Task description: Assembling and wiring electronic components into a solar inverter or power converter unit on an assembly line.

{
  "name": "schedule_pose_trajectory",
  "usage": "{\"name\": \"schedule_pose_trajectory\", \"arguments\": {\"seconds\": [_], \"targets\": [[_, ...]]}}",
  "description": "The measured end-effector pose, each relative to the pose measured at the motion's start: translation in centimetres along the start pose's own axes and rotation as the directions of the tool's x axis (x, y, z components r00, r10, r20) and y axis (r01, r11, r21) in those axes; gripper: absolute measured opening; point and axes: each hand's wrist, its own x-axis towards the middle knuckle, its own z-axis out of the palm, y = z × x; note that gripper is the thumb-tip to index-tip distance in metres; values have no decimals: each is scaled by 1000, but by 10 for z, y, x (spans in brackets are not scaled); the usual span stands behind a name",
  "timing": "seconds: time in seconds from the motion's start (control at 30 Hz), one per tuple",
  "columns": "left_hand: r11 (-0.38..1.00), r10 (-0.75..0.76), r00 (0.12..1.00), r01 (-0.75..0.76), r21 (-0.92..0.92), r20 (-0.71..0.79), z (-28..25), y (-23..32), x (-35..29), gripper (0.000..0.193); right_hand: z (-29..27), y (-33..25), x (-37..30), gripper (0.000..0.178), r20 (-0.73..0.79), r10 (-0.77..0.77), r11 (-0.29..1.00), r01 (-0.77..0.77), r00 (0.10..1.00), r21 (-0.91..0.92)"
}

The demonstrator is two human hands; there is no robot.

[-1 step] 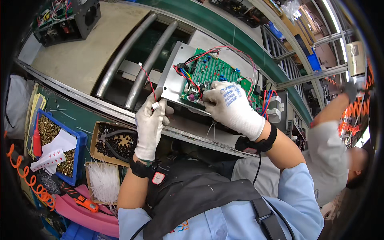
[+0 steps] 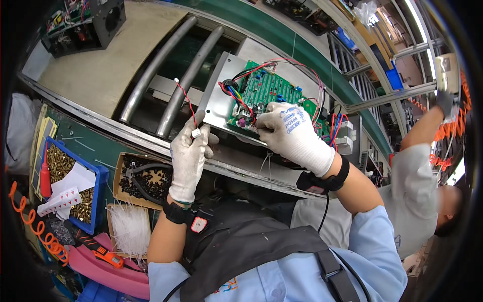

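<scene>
My gloved left hand pinches a short cable with a red wire. One white plug shows at my fingertips, and the cable's other end sticks up over the rollers. A green circuit board with many small parts lies on a silver metal plate. My gloved right hand is closed at the board's near edge, beside a purple part and red and black wires. Its fingers hide whatever they grip. Loose red and blue wires stand right of that hand.
Metal rollers lie left of the plate. At left are a blue bin of brass fittings, a cardboard box of black screws with pliers, white cable ties and an orange cutter. A co-worker reaches up at right.
Both my hands stay in nearly the same place. The co-worker's raised arm at right has shifted slightly upward.
</scene>
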Motion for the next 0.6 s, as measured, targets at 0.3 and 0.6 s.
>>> {"name": "schedule_pose_trajectory", "arguments": {"seconds": [0.3,0.6], "targets": [[998,-29,998,32,-51,59,-3,-5,5,41,8,-16,1,9,-40,23,962,-33,999,-271],[995,-50,995,57,-80,91,-12,0,6,42,20,-25,-9,8,-34,-57,945,43,998,-324]]}}
